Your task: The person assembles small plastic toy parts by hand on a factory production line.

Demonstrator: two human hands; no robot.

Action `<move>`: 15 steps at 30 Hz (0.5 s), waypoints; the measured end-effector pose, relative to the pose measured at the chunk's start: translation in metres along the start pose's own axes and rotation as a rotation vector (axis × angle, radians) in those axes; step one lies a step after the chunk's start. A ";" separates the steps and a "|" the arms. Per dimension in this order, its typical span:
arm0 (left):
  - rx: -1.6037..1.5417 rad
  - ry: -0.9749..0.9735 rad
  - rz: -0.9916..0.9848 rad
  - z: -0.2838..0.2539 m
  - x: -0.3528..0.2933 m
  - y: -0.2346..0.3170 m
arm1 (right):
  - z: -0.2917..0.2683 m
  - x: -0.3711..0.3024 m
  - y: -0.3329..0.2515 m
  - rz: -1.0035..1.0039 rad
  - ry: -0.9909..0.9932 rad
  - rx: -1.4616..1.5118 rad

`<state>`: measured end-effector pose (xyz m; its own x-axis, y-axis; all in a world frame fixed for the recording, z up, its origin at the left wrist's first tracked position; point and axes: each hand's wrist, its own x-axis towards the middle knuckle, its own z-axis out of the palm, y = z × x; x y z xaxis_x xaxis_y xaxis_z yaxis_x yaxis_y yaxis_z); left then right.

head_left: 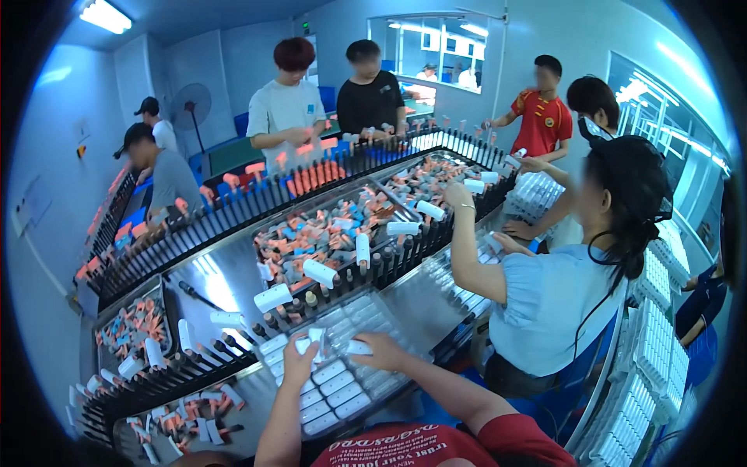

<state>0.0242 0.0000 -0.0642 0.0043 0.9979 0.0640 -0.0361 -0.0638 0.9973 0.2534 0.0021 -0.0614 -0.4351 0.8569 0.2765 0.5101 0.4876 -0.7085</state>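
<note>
My left hand (297,364) is closed on small white plastic pieces (313,344) above a clear plastic tray (381,383). To its right, my right hand (383,352) pinches another white plastic piece (359,348) by its end, also over the tray. White oblong pieces (337,384) lie in rows in the tray's left and near compartments. Several compartments on its right side look bare and see-through. Just beyond my hands runs a row of black upright pegs (274,321), some topped with white oblong pieces (272,297).
Bins of orange, grey and blue parts (323,233) sit inside the peg line. More loose parts (187,416) lie at lower left. A co-worker in a light blue top (537,292) works close on my right, near stacked white trays (634,389). Other people stand across the line.
</note>
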 end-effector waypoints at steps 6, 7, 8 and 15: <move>0.018 -0.020 -0.021 0.008 0.000 0.010 | 0.001 0.002 0.003 0.103 0.010 0.028; 0.062 -0.032 0.003 0.009 0.000 0.011 | 0.000 0.000 0.004 0.103 0.004 0.026; 0.108 -0.047 0.032 0.008 0.002 0.010 | 0.000 0.001 0.004 0.142 -0.001 0.016; 0.000 -0.104 -0.034 0.001 0.001 0.001 | 0.001 0.004 -0.006 0.297 0.022 0.011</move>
<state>0.0249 0.0007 -0.0629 0.1092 0.9935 0.0335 -0.0340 -0.0299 0.9990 0.2480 0.0029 -0.0567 -0.2515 0.9653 0.0698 0.6048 0.2131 -0.7673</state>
